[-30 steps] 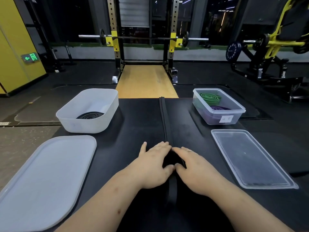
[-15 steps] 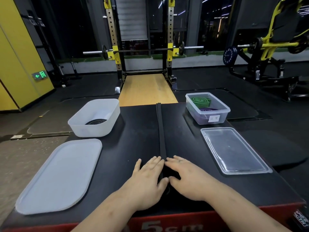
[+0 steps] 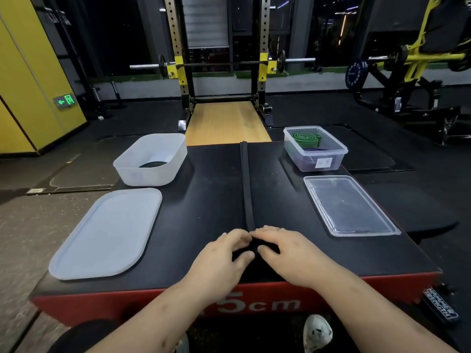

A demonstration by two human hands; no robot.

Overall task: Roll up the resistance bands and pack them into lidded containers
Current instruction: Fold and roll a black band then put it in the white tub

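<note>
At the near edge of the black padded platform (image 3: 204, 225) | long flat black rubber resistance band (image 3: 246, 189) runs down the middle, near end coiled | left hand (image 3: 224, 253) and right hand (image 3: 288, 250) pinch that coil, fingers curled over it | likely soft, springy (may unwind): keep both sides pinched

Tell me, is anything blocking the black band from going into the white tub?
Nothing visible does. The white tub is open, its lid lies flat in front of it, and the platform between the black band and the tub is bare.
</note>
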